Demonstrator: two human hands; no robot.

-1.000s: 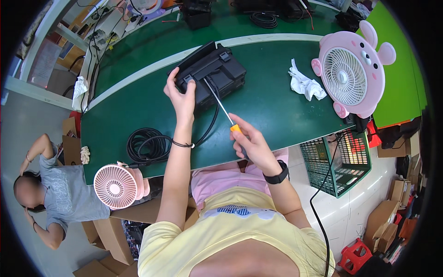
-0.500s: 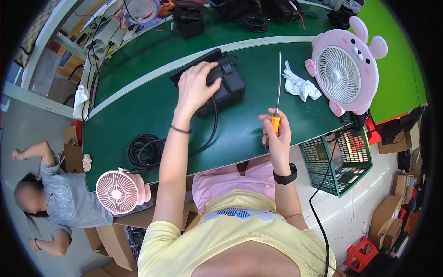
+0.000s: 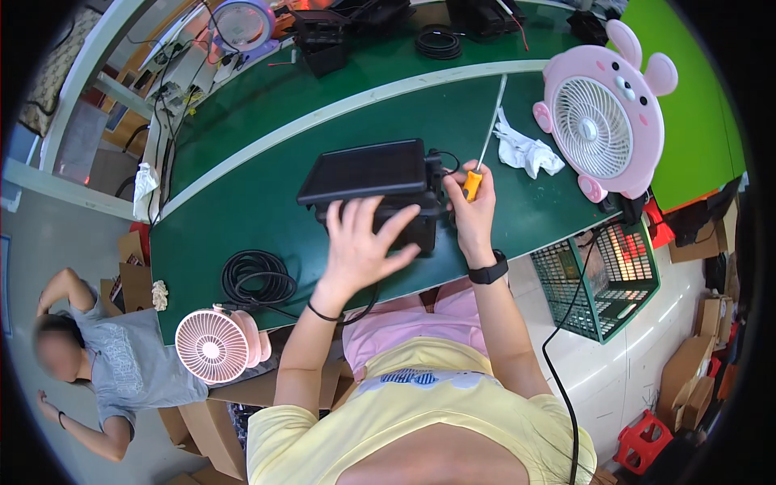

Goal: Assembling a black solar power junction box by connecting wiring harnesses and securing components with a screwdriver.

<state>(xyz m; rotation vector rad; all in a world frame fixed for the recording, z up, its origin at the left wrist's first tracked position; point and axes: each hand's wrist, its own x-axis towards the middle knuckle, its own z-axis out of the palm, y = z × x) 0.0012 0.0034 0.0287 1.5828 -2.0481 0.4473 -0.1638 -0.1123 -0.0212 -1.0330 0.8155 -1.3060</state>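
Note:
A black box-shaped device [image 3: 368, 171] with a flat dark panel on top stands on the green table in front of me. My left hand [image 3: 360, 246] rests against its near side with the fingers spread. At the device's right side, my right hand [image 3: 475, 212] is closed around the yellow handle of a screwdriver [image 3: 474, 184], whose long metal shaft points up and away. That hand's fingertips are close to the device's right edge; whether they touch it I cannot tell. A black cable runs beneath my left wrist to a coil of black cable [image 3: 257, 279] on the left.
A pink animal-shaped fan [image 3: 602, 121] stands at the right beside crumpled white tissue [image 3: 527, 153]. A small pink fan [image 3: 212, 346] sits at the table's left front edge. A green plastic crate [image 3: 598, 283] is below on the right. Another person [image 3: 137, 364] is at the far left.
The black device has turned and come nearer, its flat panel now facing up. My left hand has moved down to its near side. My right hand with the screwdriver has moved up beside it.

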